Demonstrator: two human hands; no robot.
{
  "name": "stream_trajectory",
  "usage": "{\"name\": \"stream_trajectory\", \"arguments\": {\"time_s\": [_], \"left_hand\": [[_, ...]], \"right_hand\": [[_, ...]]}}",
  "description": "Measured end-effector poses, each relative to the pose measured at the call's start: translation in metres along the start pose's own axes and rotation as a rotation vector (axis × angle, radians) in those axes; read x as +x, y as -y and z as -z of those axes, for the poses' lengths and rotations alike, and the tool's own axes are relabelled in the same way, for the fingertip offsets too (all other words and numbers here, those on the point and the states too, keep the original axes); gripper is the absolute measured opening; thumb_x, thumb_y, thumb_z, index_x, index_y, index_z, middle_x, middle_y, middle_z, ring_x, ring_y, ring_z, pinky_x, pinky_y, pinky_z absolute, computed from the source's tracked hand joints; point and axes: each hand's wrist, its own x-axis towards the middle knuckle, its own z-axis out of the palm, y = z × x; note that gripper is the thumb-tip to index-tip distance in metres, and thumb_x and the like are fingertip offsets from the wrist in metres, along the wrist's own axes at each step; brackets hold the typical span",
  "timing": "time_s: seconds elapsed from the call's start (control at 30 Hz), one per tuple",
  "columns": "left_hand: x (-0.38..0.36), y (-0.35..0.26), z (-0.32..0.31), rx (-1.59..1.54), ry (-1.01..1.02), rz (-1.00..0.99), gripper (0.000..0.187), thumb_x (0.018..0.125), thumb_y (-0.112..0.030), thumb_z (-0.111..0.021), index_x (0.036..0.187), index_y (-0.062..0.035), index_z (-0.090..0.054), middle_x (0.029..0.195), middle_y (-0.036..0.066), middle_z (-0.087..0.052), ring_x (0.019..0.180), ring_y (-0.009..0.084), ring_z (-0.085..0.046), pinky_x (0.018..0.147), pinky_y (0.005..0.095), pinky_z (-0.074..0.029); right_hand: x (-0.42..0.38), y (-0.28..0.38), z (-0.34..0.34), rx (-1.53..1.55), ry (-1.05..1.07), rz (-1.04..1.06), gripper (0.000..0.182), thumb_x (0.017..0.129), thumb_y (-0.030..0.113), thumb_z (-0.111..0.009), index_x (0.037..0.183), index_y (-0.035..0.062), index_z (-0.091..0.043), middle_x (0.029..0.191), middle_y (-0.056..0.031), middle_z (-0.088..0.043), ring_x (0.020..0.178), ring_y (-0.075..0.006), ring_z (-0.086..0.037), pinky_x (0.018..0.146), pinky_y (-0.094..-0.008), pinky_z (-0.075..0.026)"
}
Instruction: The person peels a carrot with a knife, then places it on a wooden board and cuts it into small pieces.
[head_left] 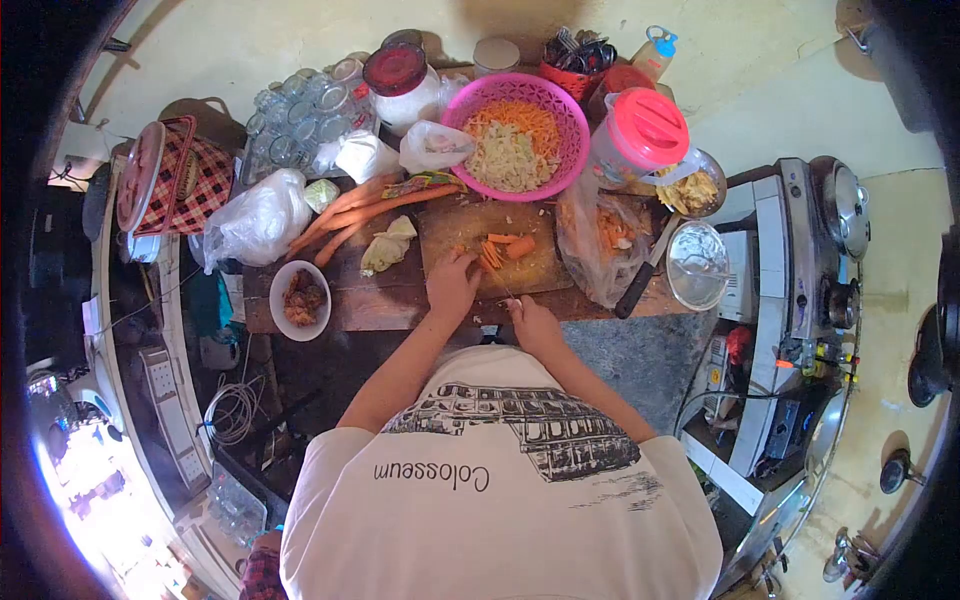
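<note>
On the wooden cutting board [540,225], cut carrot pieces [495,252] lie beside a thicker carrot chunk [520,246]. My left hand [453,284] rests at the board's left part with fingers bent together over a bit of carrot, mostly hidden. My right hand [533,322], at the front edge, is closed around a knife whose thin blade [506,287] points up toward the carrot pieces. Behind the board, a pink basket [572,120] holds shredded carrot [535,122] and pale shredded vegetable [507,160]. Whole carrots [345,215] lie to the left.
A white bowl [300,330] with brown food stands at the left front. Right of the board are a plastic bag [600,270], a black-handled knife [636,290], a clear container [698,265] and a pink-lidded jug [640,140]. Glasses [305,115] stand at the back left.
</note>
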Motion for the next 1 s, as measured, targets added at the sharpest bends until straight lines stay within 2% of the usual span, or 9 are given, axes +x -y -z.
{"name": "stream_trajectory", "arguments": {"time_s": [0.07, 0.17, 0.27, 0.37, 0.53, 0.63, 0.83, 1.0], "left_hand": [[-0.001, 0.004, -0.005, -0.012, -0.056, -0.028, 0.024, 0.07, -0.015, -0.07, 0.093, -0.0088, -0.067, 0.099, 0.01, -0.062, 0.094, 0.0299, -0.058, 0.08, 0.0384, -0.048], [0.001, 0.003, -0.002, -0.054, 0.021, -0.007, 0.017, 0.07, -0.015, -0.069, 0.086, -0.0077, -0.069, 0.095, 0.008, -0.063, 0.091, 0.0293, -0.059, 0.079, 0.0376, -0.048], [0.001, 0.004, -0.007, -0.043, -0.003, -0.022, 0.013, 0.072, -0.015, -0.068, 0.083, -0.0073, -0.069, 0.092, 0.007, -0.063, 0.089, 0.0289, -0.06, 0.078, 0.0372, -0.048], [0.002, 0.004, -0.006, -0.049, -0.027, -0.049, 0.013, 0.073, -0.015, -0.067, 0.083, -0.0072, -0.069, 0.092, 0.008, -0.063, 0.09, 0.029, -0.059, 0.078, 0.0376, -0.048], [0.003, 0.001, -0.005, -0.061, 0.0, 0.071, 0.012, 0.073, -0.016, -0.068, 0.082, -0.0082, -0.068, 0.092, 0.008, -0.063, 0.092, 0.0287, -0.059, 0.079, 0.0381, -0.047], [0.004, 0.006, -0.006, -0.104, 0.034, 0.12, 0.011, 0.073, -0.016, -0.069, 0.082, -0.009, -0.068, 0.092, 0.008, -0.063, 0.093, 0.0285, -0.058, 0.08, 0.0378, -0.047], [0.004, 0.013, -0.01, -0.152, 0.052, 0.155, 0.011, 0.072, -0.015, -0.069, 0.081, -0.0085, -0.068, 0.093, 0.008, -0.063, 0.094, 0.0285, -0.058, 0.08, 0.0378, -0.046], [0.003, 0.016, -0.015, -0.169, 0.028, 0.154, 0.011, 0.071, -0.014, -0.07, 0.079, -0.0072, -0.068, 0.093, 0.008, -0.063, 0.093, 0.0284, -0.058, 0.08, 0.0375, -0.046]], "right_hand": [[0.001, -0.002, -0.001, -0.02, 0.007, 0.011, 0.042, 0.096, 0.038, -0.036, 0.091, -0.001, -0.051, 0.079, -0.0281, -0.061, 0.077, -0.0451, -0.059, 0.068, -0.0534, -0.046], [0.001, 0.001, 0.003, -0.044, 0.032, 0.025, 0.042, 0.096, 0.037, -0.035, 0.09, -0.0013, -0.051, 0.078, -0.0281, -0.061, 0.076, -0.045, -0.06, 0.067, -0.0532, -0.046], [0.007, -0.003, -0.006, -0.061, 0.031, 0.043, 0.042, 0.096, 0.037, -0.035, 0.091, -0.0015, -0.051, 0.076, -0.0279, -0.061, 0.075, -0.0451, -0.06, 0.065, -0.0531, -0.046], [0.014, -0.006, -0.011, -0.073, 0.008, 0.066, 0.042, 0.096, 0.037, -0.035, 0.093, -0.0018, -0.05, 0.075, -0.0276, -0.061, 0.074, -0.0451, -0.06, 0.064, -0.0528, -0.047], [0.012, -0.004, -0.007, -0.131, 0.014, 0.022, 0.043, 0.096, 0.038, -0.035, 0.095, -0.002, -0.05, 0.076, -0.0267, -0.062, 0.075, -0.0446, -0.06, 0.066, -0.052, -0.047], [0.008, -0.008, 0.002, -0.027, 0.006, 0.001, 0.045, 0.096, 0.04, -0.034, 0.1, -0.0009, -0.051, 0.081, -0.0262, -0.063, 0.079, -0.0424, -0.062, 0.069, -0.051, -0.049], [-0.003, 0.003, 0.016, -0.027, 0.072, 0.042, 0.046, 0.096, 0.041, -0.034, 0.096, -0.0022, -0.05, 0.079, -0.0292, -0.06, 0.078, -0.046, -0.059, 0.067, -0.0536, -0.045], [0.0, 0.0, 0.006, -0.003, 0.03, 0.068, 0.046, 0.096, 0.04, -0.034, 0.092, -0.0021, -0.051, 0.077, -0.0295, -0.06, 0.077, -0.0469, -0.058, 0.068, -0.0535, -0.045]]}}
